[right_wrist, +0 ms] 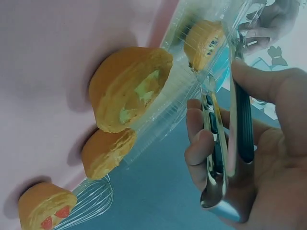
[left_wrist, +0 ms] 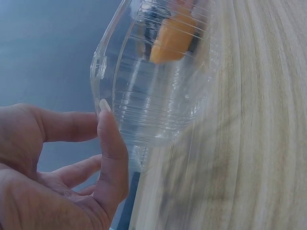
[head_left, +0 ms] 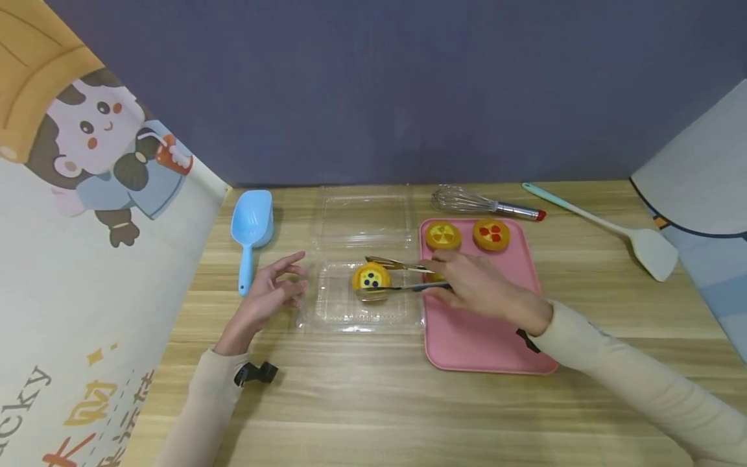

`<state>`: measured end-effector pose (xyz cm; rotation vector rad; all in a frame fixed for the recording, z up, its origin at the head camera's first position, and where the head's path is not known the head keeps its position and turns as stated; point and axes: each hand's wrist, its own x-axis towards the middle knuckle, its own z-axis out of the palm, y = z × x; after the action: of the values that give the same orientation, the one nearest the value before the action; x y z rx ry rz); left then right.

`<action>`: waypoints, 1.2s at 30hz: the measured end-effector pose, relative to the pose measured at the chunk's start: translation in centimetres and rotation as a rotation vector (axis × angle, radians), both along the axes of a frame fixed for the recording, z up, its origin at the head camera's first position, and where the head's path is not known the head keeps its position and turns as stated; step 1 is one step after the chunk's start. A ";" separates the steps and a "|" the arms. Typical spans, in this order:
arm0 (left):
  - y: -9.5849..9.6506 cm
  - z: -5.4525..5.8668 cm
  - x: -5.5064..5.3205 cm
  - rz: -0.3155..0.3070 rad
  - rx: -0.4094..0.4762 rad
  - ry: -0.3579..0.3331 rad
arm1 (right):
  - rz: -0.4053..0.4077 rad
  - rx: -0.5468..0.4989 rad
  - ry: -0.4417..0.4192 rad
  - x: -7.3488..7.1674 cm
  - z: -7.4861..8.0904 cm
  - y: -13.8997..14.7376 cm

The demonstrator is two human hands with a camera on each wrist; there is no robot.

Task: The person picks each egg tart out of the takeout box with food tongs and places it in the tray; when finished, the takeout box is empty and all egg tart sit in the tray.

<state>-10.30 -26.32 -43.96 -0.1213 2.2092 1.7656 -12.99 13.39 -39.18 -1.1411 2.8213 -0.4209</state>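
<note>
My right hand (head_left: pixel 475 285) grips metal tongs (right_wrist: pixel 240 120) with dark ribbed handles, reaching left over the pink tray (head_left: pixel 484 350). The tong ends stand apart on either side of an egg tart with blueberries (head_left: pixel 371 277). That tart sits in the base of a clear plastic clamshell box (head_left: pixel 332 311), its lid laid back. Whether the tongs touch the tart, I cannot tell. My left hand (head_left: pixel 271 292) is at the box's left side, fingers loosely bent; in the left wrist view a fingertip overlaps the box rim (left_wrist: pixel 99 67). Another tart (right_wrist: pixel 129 91) is partly hidden under my right hand in the head view.
On the tray's far end lie a tart with yellow pieces (head_left: pixel 442 235) and one with red pieces (head_left: pixel 491 234). Behind the tray is a whisk (head_left: pixel 467 201). A pale turner (head_left: pixel 650 250) lies to the right, a blue scoop (head_left: pixel 252 224) to the left.
</note>
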 end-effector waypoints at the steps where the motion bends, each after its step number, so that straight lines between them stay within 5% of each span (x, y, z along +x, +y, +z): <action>1: 0.0 0.0 0.0 0.002 0.001 0.001 | -0.009 -0.001 -0.001 0.1 0.0 0.0; 36: 0.0 0.1 -0.3 0.002 -0.006 -0.010 | -0.009 0.019 0.137 0.8 -1.3 -1.2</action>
<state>-10.55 -26.29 -43.86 -0.1338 2.2087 1.7554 -12.19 12.22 -40.46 -1.1985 2.9409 -0.3270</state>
